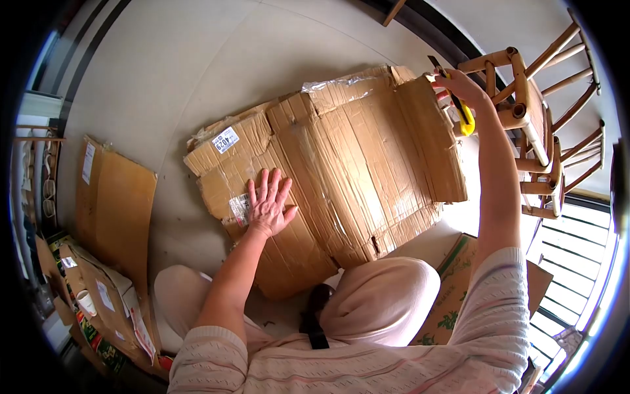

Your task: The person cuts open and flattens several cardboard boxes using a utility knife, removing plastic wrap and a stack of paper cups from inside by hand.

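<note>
A large flattened cardboard box lies on the floor before my knees, creased and with strips of clear tape along its edges. Flat on its left part rests my left hand, fingers spread, beside a torn printed label. Farther up is a white label with "4029" upside down. My right hand is raised at the box's far right corner, holding a yellow and black utility knife. The knife's dark blade points up and away from me. Some of my right fingers are hidden behind the knife and hand.
Bamboo chairs stand close to my right arm. On the left are a cardboard sheet and a stack of flattened boxes with a paper cup. A printed carton lies by my right knee.
</note>
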{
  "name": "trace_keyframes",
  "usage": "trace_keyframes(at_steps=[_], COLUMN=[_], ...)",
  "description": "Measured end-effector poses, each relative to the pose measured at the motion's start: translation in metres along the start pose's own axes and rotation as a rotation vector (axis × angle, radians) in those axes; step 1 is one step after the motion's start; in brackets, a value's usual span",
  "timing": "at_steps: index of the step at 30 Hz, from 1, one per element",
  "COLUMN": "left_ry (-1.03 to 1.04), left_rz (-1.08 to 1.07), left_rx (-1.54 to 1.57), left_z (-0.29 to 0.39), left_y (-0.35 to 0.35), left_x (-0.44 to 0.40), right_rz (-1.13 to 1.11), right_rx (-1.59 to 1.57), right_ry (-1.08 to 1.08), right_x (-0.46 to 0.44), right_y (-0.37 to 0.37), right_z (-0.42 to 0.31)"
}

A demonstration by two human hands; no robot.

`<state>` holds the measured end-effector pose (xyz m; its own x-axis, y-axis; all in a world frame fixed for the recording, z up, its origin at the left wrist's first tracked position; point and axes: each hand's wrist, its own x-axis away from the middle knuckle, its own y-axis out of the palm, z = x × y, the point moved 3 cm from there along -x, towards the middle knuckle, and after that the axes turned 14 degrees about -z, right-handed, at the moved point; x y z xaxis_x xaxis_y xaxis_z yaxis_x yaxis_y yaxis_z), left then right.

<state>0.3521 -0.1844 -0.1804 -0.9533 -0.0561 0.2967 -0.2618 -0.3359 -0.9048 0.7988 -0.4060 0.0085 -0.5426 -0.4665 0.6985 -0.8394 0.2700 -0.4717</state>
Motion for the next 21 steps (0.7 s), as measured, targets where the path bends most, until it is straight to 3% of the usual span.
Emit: trace_keyframes(at_steps=[4,8,11,17,18,21], left_ry=[0.002,0.008,0.001,0.009,0.006,0.008], left_rz=[0.012,0.019,0.012,0.021,0.012,0.014], left_rx=[-0.005,0.002,0.004,0.016,0.022,0.035], left_z=[0.0,-0.001,-0.001,-0.001,-0.002,-0.002], left_y=[0.0,0.001,0.001,0.003,0.003,0.001], left_x=[0.0,0.0,0.0,0.0,0.0,0.002], right_rz=[0.104,0.205,0.548,0.625,0.605,0.612], right_rx=[0.491,0.555,0.741,1.043,0.909,0.902], right_ry=[0.235,0.206,0.023,0.131,0.231,0.174], right_x=[-0.018,-0.019,-0.03,-0.037,-0.038,-0.027], right_y=[0.015,0.027,0.024,0.037,0.042,0.067], right_z=[-0.022,-0.034,-0.025,0.01,0.014,0.022])
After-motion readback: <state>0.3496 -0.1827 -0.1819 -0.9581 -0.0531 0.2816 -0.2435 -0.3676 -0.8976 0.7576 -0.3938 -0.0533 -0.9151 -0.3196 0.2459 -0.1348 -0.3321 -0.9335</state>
